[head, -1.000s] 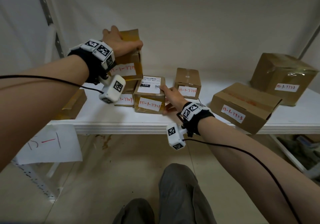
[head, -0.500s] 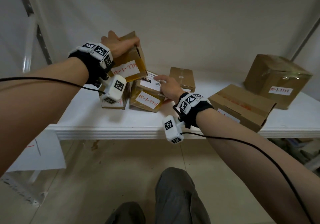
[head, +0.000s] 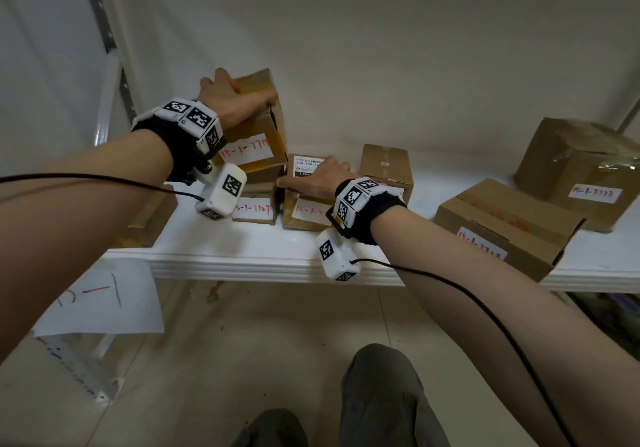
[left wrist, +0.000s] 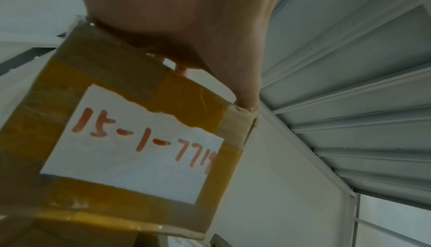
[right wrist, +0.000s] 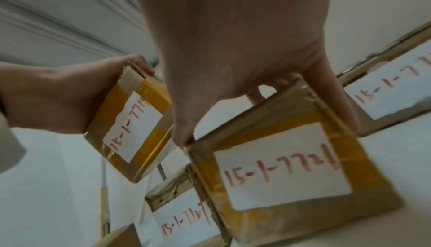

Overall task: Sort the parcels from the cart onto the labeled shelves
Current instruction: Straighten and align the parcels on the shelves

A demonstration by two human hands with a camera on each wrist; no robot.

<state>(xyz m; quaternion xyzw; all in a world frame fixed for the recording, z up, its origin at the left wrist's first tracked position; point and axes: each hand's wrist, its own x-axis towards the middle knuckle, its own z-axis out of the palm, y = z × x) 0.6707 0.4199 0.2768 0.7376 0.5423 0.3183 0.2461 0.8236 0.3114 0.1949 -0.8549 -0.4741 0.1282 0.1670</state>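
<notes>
My left hand [head: 232, 100] grips the top of a tape-wrapped cardboard parcel marked 15-1-7719 [head: 256, 142], tilted and held over a small parcel marked 15-1-7727 [head: 254, 209] on the white shelf [head: 242, 256]. The left wrist view shows that label [left wrist: 130, 149] close up under the left hand [left wrist: 186, 29]. My right hand [head: 318, 180] grips parcel 15-1-7721 [head: 304, 211] from above, thumb at its left corner, right beside the small parcel. In the right wrist view the right hand [right wrist: 233, 66] spans the top of this parcel [right wrist: 291, 168]. I cannot tell whether it rests flat.
A small box [head: 386, 169] stands just behind my right hand. A flat box [head: 502, 225] and a large box [head: 581, 169] sit to the right. Another box [head: 152, 218] lies at the shelf's left end. A paper sign [head: 100, 301] hangs below the shelf edge.
My right hand went from the side of parcel 15-1-7721 onto its top, and the parcel now sits against the small one. The left hand has tipped its parcel and still holds it.
</notes>
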